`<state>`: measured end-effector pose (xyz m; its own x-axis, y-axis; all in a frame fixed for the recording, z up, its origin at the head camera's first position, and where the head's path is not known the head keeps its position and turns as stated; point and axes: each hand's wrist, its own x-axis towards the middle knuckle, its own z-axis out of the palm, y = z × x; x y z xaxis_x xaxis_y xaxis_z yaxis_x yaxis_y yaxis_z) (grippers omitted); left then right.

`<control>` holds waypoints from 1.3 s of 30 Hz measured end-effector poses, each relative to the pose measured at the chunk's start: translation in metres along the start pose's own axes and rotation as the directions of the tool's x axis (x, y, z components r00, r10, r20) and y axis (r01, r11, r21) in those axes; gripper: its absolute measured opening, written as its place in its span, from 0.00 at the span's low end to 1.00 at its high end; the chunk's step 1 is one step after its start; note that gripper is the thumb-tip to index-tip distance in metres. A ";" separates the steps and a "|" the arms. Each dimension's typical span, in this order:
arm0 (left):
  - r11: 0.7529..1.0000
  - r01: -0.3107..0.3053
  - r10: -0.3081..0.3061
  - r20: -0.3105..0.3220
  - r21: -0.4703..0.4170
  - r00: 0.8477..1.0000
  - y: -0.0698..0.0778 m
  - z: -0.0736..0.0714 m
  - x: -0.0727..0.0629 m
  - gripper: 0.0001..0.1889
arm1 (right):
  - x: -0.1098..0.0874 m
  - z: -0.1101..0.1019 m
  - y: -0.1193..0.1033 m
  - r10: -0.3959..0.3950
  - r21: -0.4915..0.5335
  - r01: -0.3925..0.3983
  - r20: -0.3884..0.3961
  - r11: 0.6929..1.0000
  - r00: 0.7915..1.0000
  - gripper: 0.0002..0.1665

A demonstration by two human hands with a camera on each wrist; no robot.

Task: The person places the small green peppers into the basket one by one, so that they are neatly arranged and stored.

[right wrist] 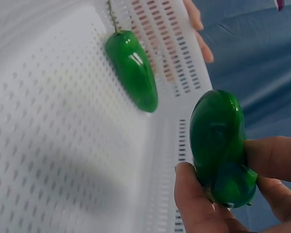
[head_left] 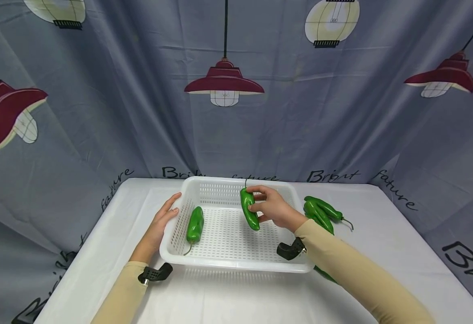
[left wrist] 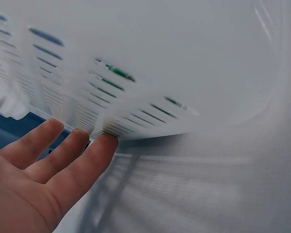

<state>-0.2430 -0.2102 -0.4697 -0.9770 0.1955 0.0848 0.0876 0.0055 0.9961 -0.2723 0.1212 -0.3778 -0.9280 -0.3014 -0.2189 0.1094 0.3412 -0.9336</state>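
A white perforated basket (head_left: 236, 263) lies on the table. In it, near the left wall, rests a glossy green pepper (head_left: 195, 225), also seen in the right wrist view. My right hand (head_left: 274, 209) pinches a second green pepper (head_left: 249, 209) between thumb and fingers above the basket floor; its stem points away from me. At the basket's left side is my left hand (head_left: 157, 229). The left wrist view shows its fingers (left wrist: 82, 174) stretched out, with the tips against the slotted outer wall (left wrist: 106, 87).
Several more green peppers (head_left: 321, 211) lie on the white tabletop (head_left: 366, 211) to the right of the basket, partly covered by my right forearm (head_left: 349, 270). A grey-blue curtain (head_left: 260, 135) printed with lamps hangs behind the table.
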 end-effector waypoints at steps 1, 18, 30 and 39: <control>1.000 -0.001 0.001 0.000 -0.001 1.000 0.000 0.000 0.000 0.30 | 0.002 0.003 -0.001 0.003 0.000 -0.003 0.000 1.000 1.000 0.33; 1.000 0.003 -0.003 -0.012 -0.002 1.000 0.001 0.000 -0.001 0.30 | 0.025 0.047 -0.002 0.020 0.065 -0.021 0.016 0.998 1.000 0.30; 1.000 0.006 -0.006 -0.020 0.011 1.000 0.003 0.001 -0.001 0.30 | 0.029 0.064 -0.004 0.017 0.043 -0.019 0.050 0.999 0.999 0.30; 1.000 -0.002 0.002 -0.010 0.001 1.000 0.003 0.001 -0.002 0.30 | 0.031 0.074 -0.002 0.029 0.024 -0.031 0.083 0.999 0.996 0.30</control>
<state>-0.2410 -0.2093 -0.4665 -0.9786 0.1861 0.0874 0.0901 0.0061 0.9959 -0.2751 0.0454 -0.4033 -0.8918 -0.3642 -0.2685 0.1463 0.3293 -0.9328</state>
